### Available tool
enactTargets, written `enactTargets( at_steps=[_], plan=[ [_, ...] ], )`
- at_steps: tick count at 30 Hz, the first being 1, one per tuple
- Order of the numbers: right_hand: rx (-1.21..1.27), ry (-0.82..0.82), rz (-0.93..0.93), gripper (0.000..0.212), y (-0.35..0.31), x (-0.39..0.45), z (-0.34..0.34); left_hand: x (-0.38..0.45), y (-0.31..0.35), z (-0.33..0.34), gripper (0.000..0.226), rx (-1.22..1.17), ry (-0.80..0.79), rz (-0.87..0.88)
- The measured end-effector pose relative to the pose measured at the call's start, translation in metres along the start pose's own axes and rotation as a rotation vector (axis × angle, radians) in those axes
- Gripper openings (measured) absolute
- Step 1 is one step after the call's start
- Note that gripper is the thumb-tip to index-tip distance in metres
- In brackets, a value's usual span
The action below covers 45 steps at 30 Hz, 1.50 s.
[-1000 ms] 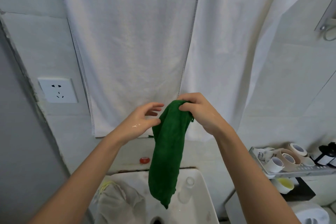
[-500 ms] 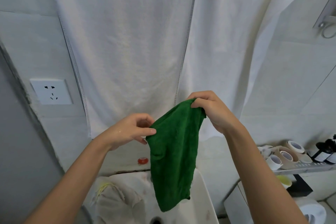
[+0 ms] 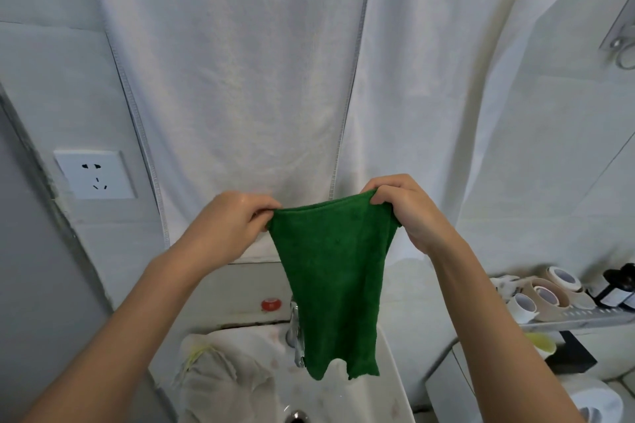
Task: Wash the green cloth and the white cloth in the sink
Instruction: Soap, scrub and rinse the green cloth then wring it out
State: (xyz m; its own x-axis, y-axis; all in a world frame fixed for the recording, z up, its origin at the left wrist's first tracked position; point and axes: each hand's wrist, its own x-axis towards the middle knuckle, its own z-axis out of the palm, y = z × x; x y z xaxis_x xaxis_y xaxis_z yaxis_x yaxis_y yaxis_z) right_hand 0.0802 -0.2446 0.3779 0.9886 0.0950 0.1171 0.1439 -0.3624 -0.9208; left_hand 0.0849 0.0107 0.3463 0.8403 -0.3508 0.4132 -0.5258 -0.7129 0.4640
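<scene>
Progress, as judged: green terry cloth (image 3: 330,282) held spread above white ceramic sink (image 3: 388,385), apparently washed, ready to hang; crumpled white cloth (image 3: 220,374) lies on sink's left side, apparently still to wash. Left hand (image 3: 226,227) and right hand (image 3: 409,213) each pinch top corner, fingers curled. Half second ago cloth hung bunched; now pulled wide and flat, hands further apart.
</scene>
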Motion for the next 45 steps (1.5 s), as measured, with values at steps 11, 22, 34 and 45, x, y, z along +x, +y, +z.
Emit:
enactTargets(
  at_steps=[11, 22, 34, 45],
  plan=[
    [-0.144, -0.164, -0.191, 0.021, -0.013, 0.002, 0.032, 0.026, 0.041, 0.004, 0.026, -0.516, 0.064, -0.014],
    [-0.514, -0.188, -0.25, 0.043, -0.007, 0.012, 0.057, 0.004, 0.034, 0.029, 0.013, -0.257, 0.248, -0.058],
    [-0.371, -0.093, -0.343, 0.054, -0.013, 0.013, 0.027, -0.022, -0.006, 0.096, 0.014, -0.625, -0.179, -0.18],
    [-0.18, 0.033, -0.337, 0.051, -0.019, 0.01, -0.006, -0.084, -0.061, 0.18, 0.021, -0.551, -0.519, -0.372]
  ],
)
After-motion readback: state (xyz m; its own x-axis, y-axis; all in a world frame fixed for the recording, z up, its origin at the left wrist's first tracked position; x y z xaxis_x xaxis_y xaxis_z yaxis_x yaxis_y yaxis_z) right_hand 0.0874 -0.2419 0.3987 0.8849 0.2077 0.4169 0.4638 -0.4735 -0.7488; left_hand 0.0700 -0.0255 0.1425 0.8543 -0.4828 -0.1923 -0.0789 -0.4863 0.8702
